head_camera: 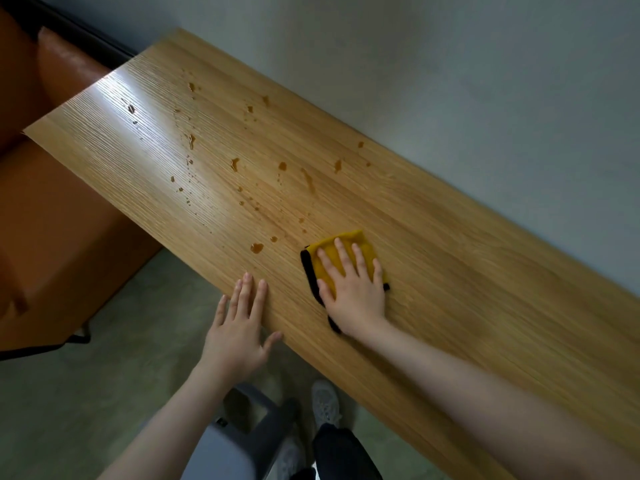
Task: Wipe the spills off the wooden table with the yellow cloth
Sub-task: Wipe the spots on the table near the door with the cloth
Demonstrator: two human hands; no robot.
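Two bare hands are ours. Nearest, our left hand (pixel 239 327) rests flat, fingers straight, on the near edge of the long light wooden table (pixel 467 271). Just beyond, our right hand (pixel 353 282) presses a folded yellow cloth with black trim (pixel 341 252), fingers spread. Farther left, many amber spills (pixel 257 248) remain; wiping seems barely begun.

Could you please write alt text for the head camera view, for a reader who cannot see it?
A person's right hand presses a folded yellow cloth with a black edge flat on a long light wooden table. Amber liquid spills dot the wood beyond the cloth. The left hand rests open at the table's near edge.
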